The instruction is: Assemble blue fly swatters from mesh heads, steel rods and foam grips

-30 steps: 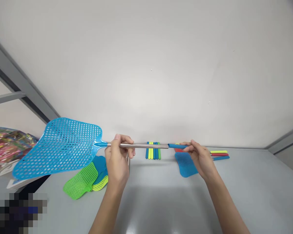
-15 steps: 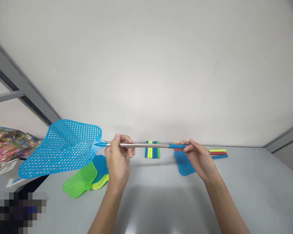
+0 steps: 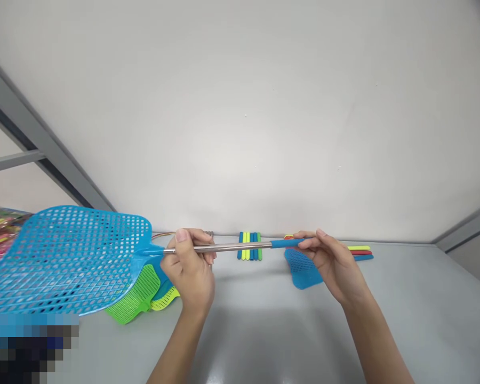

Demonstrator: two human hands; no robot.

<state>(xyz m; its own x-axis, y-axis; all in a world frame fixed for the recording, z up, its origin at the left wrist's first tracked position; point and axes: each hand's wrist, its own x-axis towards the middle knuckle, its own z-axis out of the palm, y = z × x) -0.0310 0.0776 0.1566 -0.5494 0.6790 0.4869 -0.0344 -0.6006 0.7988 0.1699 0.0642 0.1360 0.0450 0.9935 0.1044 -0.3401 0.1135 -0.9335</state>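
Note:
A fly swatter [image 3: 84, 250] with a blue perforated head and a metal rod is held up roughly level above the table. My left hand [image 3: 192, 272] is closed around the rod close to the head. At the other end, the fingers of my right hand [image 3: 336, 266] pinch the blue handle grip [image 3: 286, 243]. Below my left hand lie a green swatter head [image 3: 138, 296] and a yellow one [image 3: 166, 300], overlapping a partly hidden blue one. Beside my right hand rests another blue swatter head [image 3: 303, 269], partly covered by that hand.
Against the wall, several blue, yellow and green handle grips [image 3: 249, 246] lie in a row on the grey table [image 3: 264, 341]. Yellow, red and blue handles [image 3: 362, 252] extend at the right. Colourful plastic-wrapped packs [image 3: 0, 234] are at the far left. A metal frame edges the left side.
The swatter has shifted left and slightly down, its head now larger in view and nearer the camera. My left hand has moved a little left with it. Both hands keep their hold.

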